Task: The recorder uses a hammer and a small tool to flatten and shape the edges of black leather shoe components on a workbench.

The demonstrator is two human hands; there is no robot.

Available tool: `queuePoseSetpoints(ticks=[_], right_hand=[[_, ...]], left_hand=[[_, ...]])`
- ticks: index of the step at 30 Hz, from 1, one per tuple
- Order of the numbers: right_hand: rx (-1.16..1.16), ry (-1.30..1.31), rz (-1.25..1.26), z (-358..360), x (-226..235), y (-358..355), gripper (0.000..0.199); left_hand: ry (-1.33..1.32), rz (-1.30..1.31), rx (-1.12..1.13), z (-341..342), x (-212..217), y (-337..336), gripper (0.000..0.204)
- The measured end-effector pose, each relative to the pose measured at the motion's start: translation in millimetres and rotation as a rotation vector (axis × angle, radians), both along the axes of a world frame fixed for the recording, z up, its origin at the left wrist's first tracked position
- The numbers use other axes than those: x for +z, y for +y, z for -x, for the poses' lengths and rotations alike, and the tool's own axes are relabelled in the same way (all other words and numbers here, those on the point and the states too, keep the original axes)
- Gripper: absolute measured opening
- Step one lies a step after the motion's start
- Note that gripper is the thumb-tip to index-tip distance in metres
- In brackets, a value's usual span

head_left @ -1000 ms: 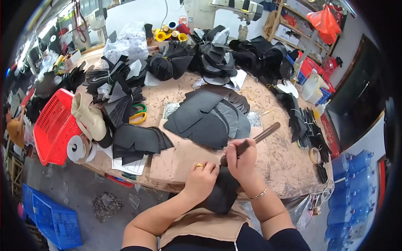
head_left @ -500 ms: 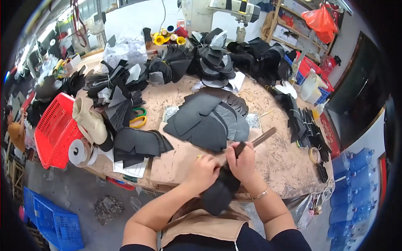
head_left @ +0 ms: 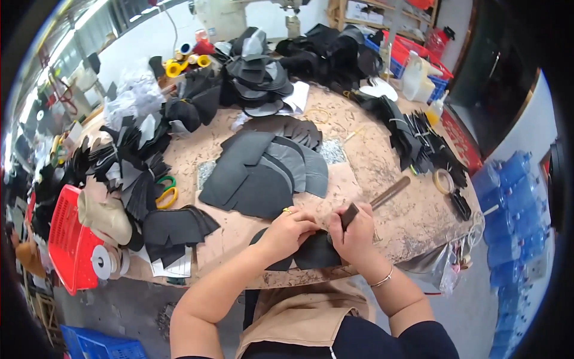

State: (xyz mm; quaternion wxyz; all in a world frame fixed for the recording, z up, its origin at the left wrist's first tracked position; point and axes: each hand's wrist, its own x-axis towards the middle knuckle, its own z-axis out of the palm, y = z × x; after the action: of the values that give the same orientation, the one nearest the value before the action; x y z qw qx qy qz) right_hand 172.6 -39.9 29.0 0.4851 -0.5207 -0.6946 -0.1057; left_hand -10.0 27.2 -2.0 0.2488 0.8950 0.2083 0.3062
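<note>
My left hand [head_left: 288,230], a ring on one finger, presses down on a black cut piece of material [head_left: 314,255] lying at the near edge of the worktable [head_left: 388,209]. Over the same piece, my right hand [head_left: 357,234] is closed around a long tool with a dark head and brown wooden handle [head_left: 382,196]; the handle points up and to the right. The tool's tip is hidden between my hands. A bracelet sits on my right wrist.
A fanned stack of dark grey cut pieces [head_left: 263,170] lies just beyond my hands. More black piles crowd the far and left sides. Green and yellow scissors [head_left: 165,190], a red basket [head_left: 63,236], tape rolls [head_left: 443,180] and blue water bottles [head_left: 508,197] surround the table.
The view has shifted, so the table sits higher and closer. My hands stay together on the black piece, and the tool handle keeps its up-right tilt.
</note>
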Motion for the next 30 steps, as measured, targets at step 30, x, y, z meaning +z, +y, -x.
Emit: queuePoseSetpoints(ticks=[30], right_hand=[[-0.004, 0.234, 0.151, 6, -13, 15, 0.006]], left_hand=[[0.111, -0.327, -0.091, 15, 1, 9, 0.029]])
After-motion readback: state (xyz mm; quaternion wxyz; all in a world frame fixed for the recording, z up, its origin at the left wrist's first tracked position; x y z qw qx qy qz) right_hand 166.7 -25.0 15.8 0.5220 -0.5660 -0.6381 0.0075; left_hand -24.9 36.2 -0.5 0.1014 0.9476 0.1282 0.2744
